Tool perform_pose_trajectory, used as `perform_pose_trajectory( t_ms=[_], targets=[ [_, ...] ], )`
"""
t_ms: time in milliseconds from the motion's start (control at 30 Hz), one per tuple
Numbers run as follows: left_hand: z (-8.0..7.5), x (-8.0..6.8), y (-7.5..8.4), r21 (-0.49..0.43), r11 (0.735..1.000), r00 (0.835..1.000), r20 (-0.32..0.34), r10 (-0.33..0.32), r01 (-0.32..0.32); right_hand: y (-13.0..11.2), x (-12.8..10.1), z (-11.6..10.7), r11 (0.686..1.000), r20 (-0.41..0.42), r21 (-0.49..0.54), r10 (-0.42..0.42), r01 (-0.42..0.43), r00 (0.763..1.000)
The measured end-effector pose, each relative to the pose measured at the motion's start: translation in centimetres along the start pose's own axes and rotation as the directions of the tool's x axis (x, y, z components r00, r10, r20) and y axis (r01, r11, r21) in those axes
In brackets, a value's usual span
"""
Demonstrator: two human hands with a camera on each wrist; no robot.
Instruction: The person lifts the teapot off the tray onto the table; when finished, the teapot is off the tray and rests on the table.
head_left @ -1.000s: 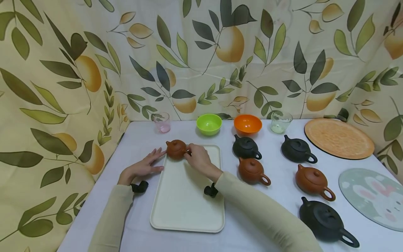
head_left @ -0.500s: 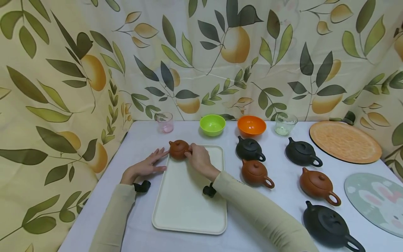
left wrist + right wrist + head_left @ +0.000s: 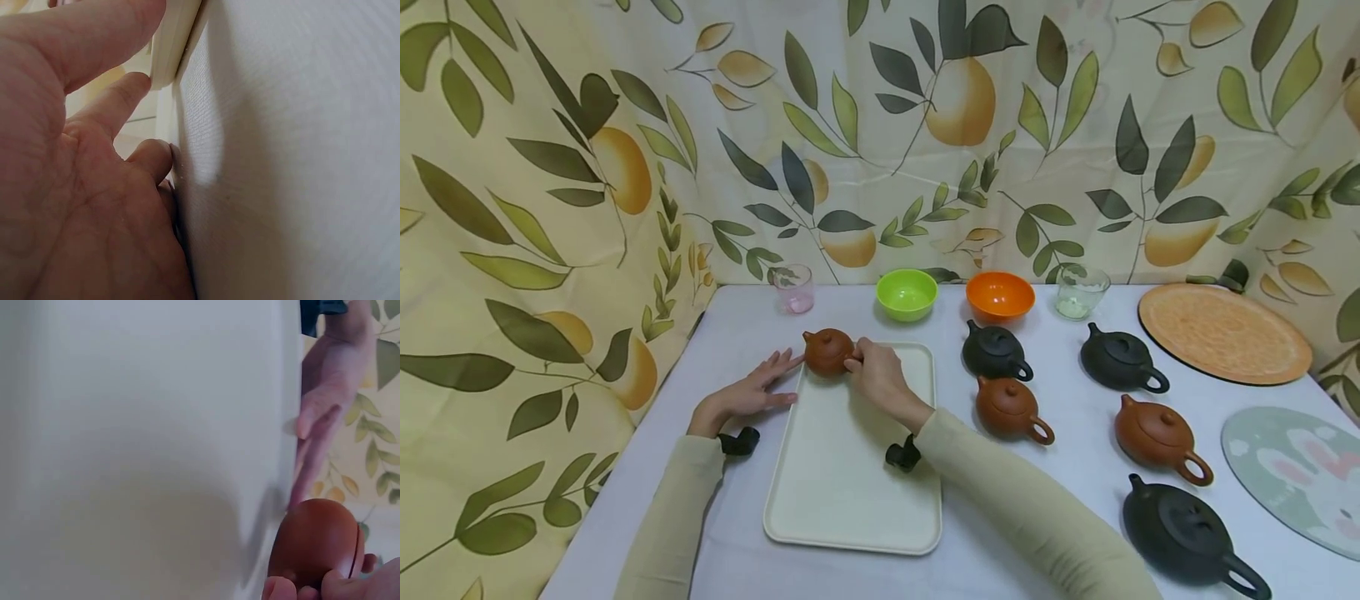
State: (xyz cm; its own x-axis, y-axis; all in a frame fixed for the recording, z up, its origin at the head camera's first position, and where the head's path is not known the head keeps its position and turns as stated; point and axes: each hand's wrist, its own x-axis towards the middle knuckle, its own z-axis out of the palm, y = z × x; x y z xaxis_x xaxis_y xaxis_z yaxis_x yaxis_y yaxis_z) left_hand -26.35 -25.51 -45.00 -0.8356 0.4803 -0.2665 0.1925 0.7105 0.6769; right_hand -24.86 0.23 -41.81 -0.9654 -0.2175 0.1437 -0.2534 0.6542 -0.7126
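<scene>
A small reddish-brown teapot [image 3: 828, 352] is at the far left corner of a cream rectangular tray [image 3: 857, 483], its spout pointing left. My right hand [image 3: 883, 379] pinches its handle from the right; the fingers cover most of the handle. The right wrist view shows the teapot's rounded side [image 3: 315, 540] close to the thumb and fingertips. On the left, my left hand [image 3: 748, 392] lies with fingers spread, thumb at the tray's left edge and a fingertip right by the teapot. Its fingers also show straight beside the tray rim [image 3: 178, 37] in the left wrist view.
Right of the tray stand black teapots [image 3: 995, 350] and brown teapots [image 3: 1011, 408], several in all. Along the back are a pink glass [image 3: 794, 292], a green bowl [image 3: 907, 296], an orange bowl [image 3: 1000, 297] and a clear glass [image 3: 1081, 293]. Two round mats [image 3: 1225, 333] lie far right.
The head view has shifted slightly, moving the whole scene a little rightward. Both hands and the teapot keep nearly the same places against the tray.
</scene>
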Motion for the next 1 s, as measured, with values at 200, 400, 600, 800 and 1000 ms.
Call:
perform_pose_trajectory(
  t_ms=[200,400,600,800,1000],
  targets=[
    [0.0,0.0,0.1,-0.021,1.000,1.000,0.009,-0.020,0.020,-0.3,-1.1,-1.4,1.000,-0.011,-0.011,0.002,-0.002,1.000],
    [0.0,-0.1,0.1,-0.029,0.999,1.000,0.003,-0.016,0.016,-0.2,-2.8,-2.6,0.999,-0.036,-0.031,-0.034,0.033,0.999],
    [0.0,-0.1,0.1,-0.028,1.000,1.000,0.005,-0.006,0.007,-0.1,-4.7,-4.0,0.999,-0.030,-0.029,-0.019,0.018,0.999],
    [0.0,-0.1,0.0,-0.020,1.000,1.000,0.006,-0.014,0.014,0.1,-6.9,-5.4,0.999,-0.020,-0.032,-0.015,0.014,1.000],
    [0.1,0.0,0.1,-0.016,1.000,1.000,0.005,-0.006,0.006,0.3,-9.2,-6.7,0.999,-0.008,-0.031,0.031,-0.031,0.999]
  ],
)
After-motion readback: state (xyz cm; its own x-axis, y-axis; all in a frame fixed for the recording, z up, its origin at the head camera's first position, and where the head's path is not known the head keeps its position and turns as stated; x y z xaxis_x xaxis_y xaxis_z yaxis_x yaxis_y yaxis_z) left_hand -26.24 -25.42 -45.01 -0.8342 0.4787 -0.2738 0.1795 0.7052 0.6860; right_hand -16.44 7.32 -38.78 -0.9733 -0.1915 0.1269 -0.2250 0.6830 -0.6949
